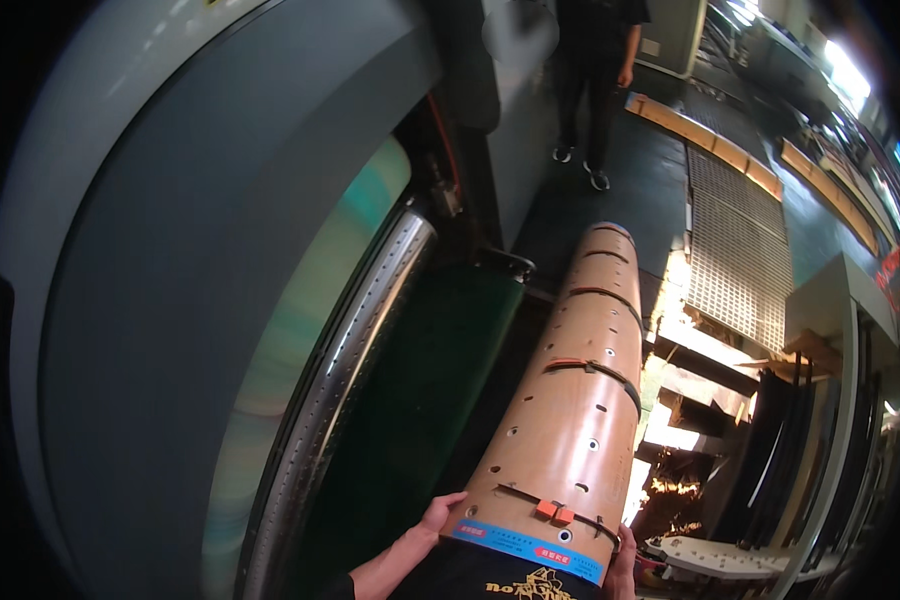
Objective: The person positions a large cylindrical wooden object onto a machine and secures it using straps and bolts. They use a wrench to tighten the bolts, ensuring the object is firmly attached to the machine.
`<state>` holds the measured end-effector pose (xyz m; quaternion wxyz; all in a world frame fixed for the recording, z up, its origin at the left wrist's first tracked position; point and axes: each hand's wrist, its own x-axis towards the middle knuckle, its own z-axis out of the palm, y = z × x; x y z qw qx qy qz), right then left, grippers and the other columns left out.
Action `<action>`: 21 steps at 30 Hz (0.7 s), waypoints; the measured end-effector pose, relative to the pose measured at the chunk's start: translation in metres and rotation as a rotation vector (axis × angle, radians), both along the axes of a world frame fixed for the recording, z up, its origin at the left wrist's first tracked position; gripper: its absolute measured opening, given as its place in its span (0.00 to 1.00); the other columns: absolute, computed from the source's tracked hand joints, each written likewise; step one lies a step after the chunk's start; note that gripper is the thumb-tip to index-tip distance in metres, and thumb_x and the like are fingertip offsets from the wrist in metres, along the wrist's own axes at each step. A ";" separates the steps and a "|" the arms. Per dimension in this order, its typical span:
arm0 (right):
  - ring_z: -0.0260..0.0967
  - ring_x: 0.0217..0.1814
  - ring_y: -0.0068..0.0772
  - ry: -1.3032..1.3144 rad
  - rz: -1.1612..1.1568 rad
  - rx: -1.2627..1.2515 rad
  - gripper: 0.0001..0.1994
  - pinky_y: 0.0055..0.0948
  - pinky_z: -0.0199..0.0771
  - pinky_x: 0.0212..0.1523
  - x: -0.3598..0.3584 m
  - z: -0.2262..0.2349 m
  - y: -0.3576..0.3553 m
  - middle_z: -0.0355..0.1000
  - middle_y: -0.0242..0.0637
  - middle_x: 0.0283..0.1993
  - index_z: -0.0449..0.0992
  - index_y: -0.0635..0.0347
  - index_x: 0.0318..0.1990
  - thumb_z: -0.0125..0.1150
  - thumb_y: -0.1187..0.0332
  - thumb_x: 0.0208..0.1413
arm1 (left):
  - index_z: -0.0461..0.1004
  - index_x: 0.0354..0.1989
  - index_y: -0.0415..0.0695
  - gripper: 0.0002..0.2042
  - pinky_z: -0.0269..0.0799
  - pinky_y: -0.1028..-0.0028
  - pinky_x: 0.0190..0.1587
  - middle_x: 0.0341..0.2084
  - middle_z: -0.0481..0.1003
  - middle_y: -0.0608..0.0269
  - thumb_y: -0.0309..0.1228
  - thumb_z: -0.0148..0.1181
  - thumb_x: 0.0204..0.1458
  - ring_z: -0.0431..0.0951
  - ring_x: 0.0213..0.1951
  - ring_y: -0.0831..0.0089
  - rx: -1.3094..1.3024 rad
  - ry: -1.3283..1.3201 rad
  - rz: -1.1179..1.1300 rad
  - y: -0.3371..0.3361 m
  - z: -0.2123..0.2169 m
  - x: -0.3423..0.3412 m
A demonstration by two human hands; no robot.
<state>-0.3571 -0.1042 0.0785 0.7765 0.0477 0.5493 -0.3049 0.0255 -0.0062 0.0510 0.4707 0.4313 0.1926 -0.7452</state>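
A long curved plywood die board [560, 440], brown with punched holes, dark curved blades and small orange rubber blocks, stretches away from my body. A blue printed strip runs along its near end. My left hand [432, 520] grips the near left edge, thumb against the side. At the near right edge my right hand [622, 565] holds the board, its fingers partly hidden behind it. Left of the board is a large grey machine with a greenish roller [270, 400] and a shiny metal cylinder [340, 370] dotted with holes.
Ahead, a person in dark clothes [595, 90] stands beyond the board's far end. Other long wooden boards [710, 135] lie farther right by a metal grating [735, 240]. Close on the right, a rack [835, 420] holds upright dark pieces, near scattered scraps [680, 430].
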 end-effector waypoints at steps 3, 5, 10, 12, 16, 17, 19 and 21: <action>0.76 0.45 0.41 0.019 0.024 0.014 0.21 0.37 0.77 0.50 0.017 0.036 -0.010 0.78 0.41 0.45 0.76 0.61 0.50 0.46 0.54 0.60 | 0.71 0.52 0.33 0.21 0.74 0.65 0.51 0.44 0.78 0.49 0.38 0.51 0.59 0.79 0.45 0.63 0.005 0.023 0.033 0.001 0.014 -0.006; 0.76 0.45 0.41 0.030 0.037 0.024 0.21 0.38 0.77 0.51 0.015 0.031 -0.009 0.78 0.41 0.45 0.76 0.61 0.50 0.46 0.54 0.60 | 0.71 0.52 0.33 0.21 0.75 0.66 0.51 0.44 0.78 0.49 0.38 0.52 0.59 0.79 0.44 0.63 0.028 0.012 0.028 0.000 0.018 -0.008; 0.76 0.46 0.40 0.055 0.029 -0.005 0.21 0.38 0.77 0.51 0.024 0.022 -0.013 0.78 0.40 0.45 0.76 0.61 0.50 0.46 0.54 0.60 | 0.72 0.50 0.33 0.20 0.75 0.66 0.49 0.42 0.78 0.51 0.39 0.54 0.57 0.79 0.41 0.65 0.076 0.019 0.031 -0.005 0.020 -0.008; 0.76 0.46 0.40 0.070 0.033 -0.026 0.21 0.38 0.76 0.51 0.025 0.020 -0.012 0.78 0.40 0.45 0.76 0.61 0.49 0.46 0.54 0.60 | 0.73 0.48 0.34 0.20 0.76 0.67 0.48 0.40 0.79 0.52 0.39 0.55 0.57 0.80 0.40 0.66 0.072 0.001 0.035 -0.003 0.021 -0.008; 0.76 0.46 0.40 0.073 0.027 -0.069 0.21 0.38 0.76 0.51 0.022 0.021 -0.009 0.78 0.40 0.45 0.76 0.60 0.49 0.46 0.54 0.60 | 0.74 0.47 0.35 0.19 0.76 0.67 0.47 0.38 0.80 0.55 0.39 0.56 0.56 0.80 0.39 0.65 0.081 -0.065 0.005 0.001 0.006 -0.004; 0.76 0.46 0.40 0.055 0.031 -0.079 0.21 0.38 0.76 0.52 0.023 0.019 -0.006 0.78 0.40 0.45 0.76 0.60 0.49 0.46 0.54 0.60 | 0.74 0.47 0.36 0.18 0.76 0.66 0.46 0.37 0.80 0.55 0.39 0.56 0.56 0.80 0.39 0.65 0.088 -0.093 -0.015 0.003 -0.001 -0.002; 0.76 0.47 0.40 0.073 0.051 -0.054 0.21 0.38 0.76 0.52 0.031 0.047 -0.015 0.78 0.40 0.45 0.76 0.60 0.49 0.47 0.54 0.60 | 0.73 0.51 0.35 0.21 0.74 0.65 0.52 0.42 0.79 0.52 0.40 0.50 0.58 0.79 0.45 0.61 0.019 0.038 -0.076 -0.012 0.025 0.000; 0.76 0.43 0.37 0.143 0.106 -0.004 0.20 0.36 0.77 0.49 -0.001 0.011 -0.004 0.79 0.39 0.42 0.77 0.58 0.46 0.51 0.53 0.58 | 0.72 0.53 0.33 0.21 0.73 0.66 0.54 0.46 0.78 0.49 0.38 0.47 0.60 0.79 0.47 0.61 -0.021 -0.012 0.025 0.012 -0.006 -0.010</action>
